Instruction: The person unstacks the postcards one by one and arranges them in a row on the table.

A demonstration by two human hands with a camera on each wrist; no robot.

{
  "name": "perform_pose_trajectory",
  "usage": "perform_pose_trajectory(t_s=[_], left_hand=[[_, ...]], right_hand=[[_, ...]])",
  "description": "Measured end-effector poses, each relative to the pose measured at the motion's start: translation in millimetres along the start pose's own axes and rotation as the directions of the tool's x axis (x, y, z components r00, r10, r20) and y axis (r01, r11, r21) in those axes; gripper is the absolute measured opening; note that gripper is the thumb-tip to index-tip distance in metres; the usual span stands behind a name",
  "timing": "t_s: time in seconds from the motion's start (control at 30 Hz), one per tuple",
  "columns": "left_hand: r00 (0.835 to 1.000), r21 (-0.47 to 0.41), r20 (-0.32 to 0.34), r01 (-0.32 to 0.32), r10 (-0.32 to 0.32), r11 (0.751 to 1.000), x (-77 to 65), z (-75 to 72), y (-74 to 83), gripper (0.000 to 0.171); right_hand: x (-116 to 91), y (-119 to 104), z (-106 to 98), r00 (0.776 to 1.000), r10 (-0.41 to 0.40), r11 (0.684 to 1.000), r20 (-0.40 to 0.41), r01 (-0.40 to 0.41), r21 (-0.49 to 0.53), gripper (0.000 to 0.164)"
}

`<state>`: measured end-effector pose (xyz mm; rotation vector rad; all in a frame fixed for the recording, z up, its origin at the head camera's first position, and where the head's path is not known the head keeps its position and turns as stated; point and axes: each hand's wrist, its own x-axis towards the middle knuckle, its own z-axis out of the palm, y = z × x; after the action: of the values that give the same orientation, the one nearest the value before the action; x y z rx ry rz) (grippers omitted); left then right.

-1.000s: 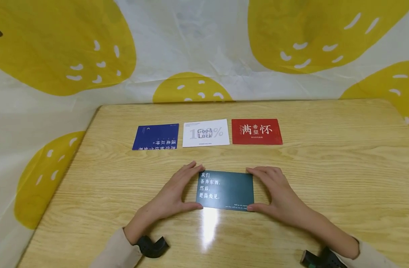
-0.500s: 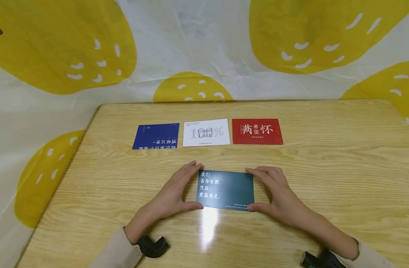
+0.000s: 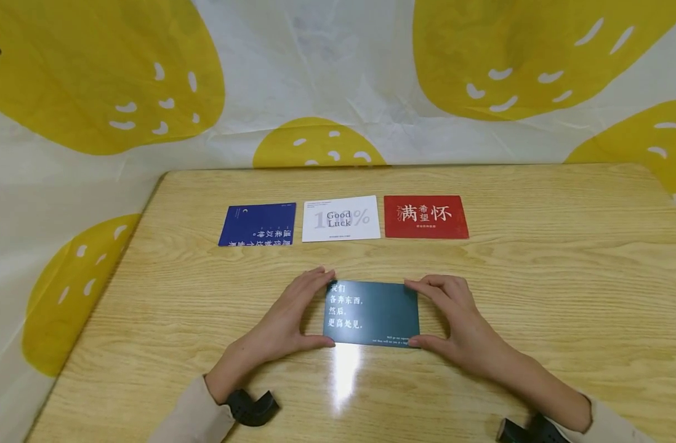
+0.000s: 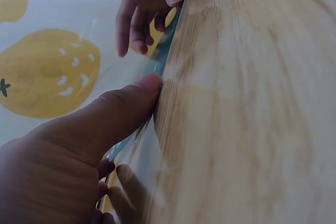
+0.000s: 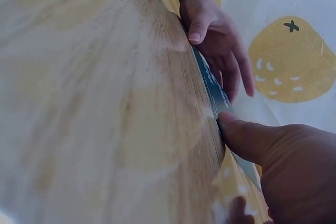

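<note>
A dark green postcard (image 3: 374, 317) with white lettering lies level between the two hands; whether it touches the wooden table cannot be told. My left hand (image 3: 285, 320) grips its left end, thumb at the near corner and fingers at the far one. At the right end, my right hand (image 3: 460, 326) holds the card the same way. Both wrist views show the card nearly edge-on, with the left thumb (image 4: 123, 114) and the right thumb (image 5: 249, 135) on its near edge. Beyond it lie a blue postcard (image 3: 258, 224), a white "Good Luck" postcard (image 3: 340, 231) and a red postcard (image 3: 425, 232) in a row.
The wooden table (image 3: 537, 264) reaches back to a white cloth (image 3: 327, 61) printed with yellow fruit. A bright light reflection falls on the tabletop just in front of the green card. Black wrist devices (image 3: 253, 408) sit at both cuffs.
The green postcard shifts very slightly left and sits a little straighter, with both hands still on its ends. The three cards in the row stay put.
</note>
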<state>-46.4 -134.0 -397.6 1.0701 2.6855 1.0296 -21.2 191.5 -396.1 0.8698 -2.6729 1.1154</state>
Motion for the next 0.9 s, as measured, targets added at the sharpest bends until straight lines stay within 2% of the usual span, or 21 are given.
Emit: perform_pose_trajectory(t_s=[0.33,0.53,0.73,0.9], left_hand=[[0.996,-0.077,-0.011,-0.086,0.085,0.993,-0.2,0.7,0.1,0.109],[0.997,-0.101,-0.026,-0.080,0.077,0.992,-0.1,0.8,0.8,0.111],[0.994,-0.143,-0.068,-0.091,0.082,0.986,0.8,0.6,2.7,0.113],[0.991,-0.167,-0.097,-0.106,0.090,0.980,4.5,-0.3,7.4,0.112]], right_hand=[[-1.3,1.4,0.0,0.998,0.030,0.999,0.046,-0.029,-0.023,0.089],[-0.1,0.0,-0.2,0.997,0.016,0.999,0.072,-0.012,-0.052,0.089],[-0.3,-2.3,-1.5,0.991,0.035,0.997,0.132,-0.025,-0.077,0.101],[-0.5,-1.4,-3.7,0.993,0.019,0.998,0.117,-0.011,-0.068,0.106]])
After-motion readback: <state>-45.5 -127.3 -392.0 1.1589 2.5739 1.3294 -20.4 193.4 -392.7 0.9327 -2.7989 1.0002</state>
